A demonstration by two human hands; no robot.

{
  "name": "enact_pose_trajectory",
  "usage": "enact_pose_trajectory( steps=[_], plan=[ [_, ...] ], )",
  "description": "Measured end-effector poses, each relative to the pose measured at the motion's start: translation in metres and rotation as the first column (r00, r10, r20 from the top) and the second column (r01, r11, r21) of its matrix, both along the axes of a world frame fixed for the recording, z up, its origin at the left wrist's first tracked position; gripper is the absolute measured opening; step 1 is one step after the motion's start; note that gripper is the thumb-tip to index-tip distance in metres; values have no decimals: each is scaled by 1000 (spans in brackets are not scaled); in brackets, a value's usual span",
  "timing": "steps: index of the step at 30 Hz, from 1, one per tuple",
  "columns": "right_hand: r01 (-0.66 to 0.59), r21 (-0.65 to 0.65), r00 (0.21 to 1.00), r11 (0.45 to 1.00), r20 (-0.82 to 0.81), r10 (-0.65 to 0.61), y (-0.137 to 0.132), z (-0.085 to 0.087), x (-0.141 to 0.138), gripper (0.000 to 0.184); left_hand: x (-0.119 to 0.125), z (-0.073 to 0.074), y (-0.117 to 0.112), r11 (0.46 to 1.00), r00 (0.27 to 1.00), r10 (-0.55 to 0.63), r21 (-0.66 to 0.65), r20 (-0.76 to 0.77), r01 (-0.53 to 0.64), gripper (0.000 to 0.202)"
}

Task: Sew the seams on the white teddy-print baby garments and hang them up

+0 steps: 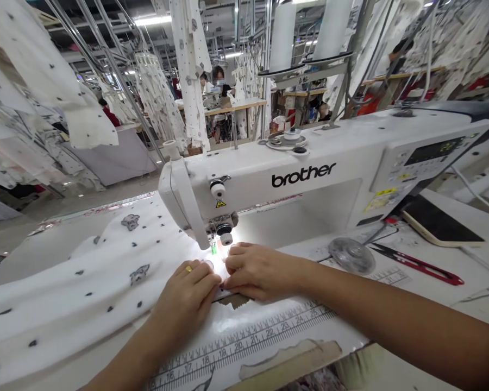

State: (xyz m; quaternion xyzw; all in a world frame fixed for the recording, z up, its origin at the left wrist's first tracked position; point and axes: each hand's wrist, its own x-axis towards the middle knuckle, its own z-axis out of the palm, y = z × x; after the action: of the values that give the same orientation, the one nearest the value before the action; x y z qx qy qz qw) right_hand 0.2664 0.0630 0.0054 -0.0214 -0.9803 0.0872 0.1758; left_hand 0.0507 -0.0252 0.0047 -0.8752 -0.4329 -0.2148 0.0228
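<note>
A white sewing machine point(301, 174) marked "brother" stands across the table. White printed fabric point(85, 282) with small grey figures lies to its left and runs under the needle area point(214, 247), which is brightly lit. My left hand point(187, 298), with a gold ring, lies on the fabric just in front of the needle, fingers close together and pressing down. My right hand point(256, 271) rests beside it to the right, fingers curled onto the fabric edge. The two hands touch at the fingertips.
A measuring tape strip point(244, 342) runs along the table front. Red-handled thread snips point(419, 266), a clear round disc point(352, 255) and a dark phone point(440, 220) lie right of the machine. Garments hang overhead; other people sit at far tables.
</note>
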Motion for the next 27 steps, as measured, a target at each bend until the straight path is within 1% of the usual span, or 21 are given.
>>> enact_pose_trajectory(
  steps=[2, 5, 9, 12, 14, 16, 19, 22, 24, 27],
  plan=[
    [3, 17, 1000, 1000, 6, -3, 1, -2, 0, 23, 2, 0, -1, 1000, 1000, -7, -29, -27, 6, 21],
    [-14, 0, 1000, 1000, -8, 14, 3, -5, 1, 24, 3, 2, -1, 998, 1000, -13, -54, -22, 12, 21],
    [-52, -36, 998, 998, -34, 51, 7, -4, 2, 20, 2, 3, -1, 998, 997, -60, -23, -39, 59, 19],
    [6, -53, 999, 999, -44, -8, 8, 0, 2, 18, 1, 2, -2, 995, 989, -92, 36, -117, 96, 17],
    [49, -85, 998, 995, -40, -53, 7, 2, 3, 21, 0, 1, -2, 990, 979, -101, 78, -178, 116, 18],
    [50, -99, 998, 994, -24, -53, 5, 1, 3, 23, -1, 1, -3, 989, 972, -108, 78, -209, 127, 20],
    [34, -68, 999, 997, 2, -34, 3, -1, 4, 18, -4, 0, -6, 994, 982, -106, 1, -159, 108, 24],
    [65, -14, 998, 998, 27, -65, 2, -2, 3, 17, -7, -1, -7, 995, 992, -86, -48, -90, 82, 25],
    [106, 10, 993, 994, 45, -106, 1, 0, 1, 17, -9, -3, -5, 996, 994, -80, -32, -77, 78, 24],
    [190, 6, 980, 982, 65, -190, -1, 3, -2, 22, -13, -6, 1, 997, 994, -69, 37, -88, 72, 29]
  ],
)
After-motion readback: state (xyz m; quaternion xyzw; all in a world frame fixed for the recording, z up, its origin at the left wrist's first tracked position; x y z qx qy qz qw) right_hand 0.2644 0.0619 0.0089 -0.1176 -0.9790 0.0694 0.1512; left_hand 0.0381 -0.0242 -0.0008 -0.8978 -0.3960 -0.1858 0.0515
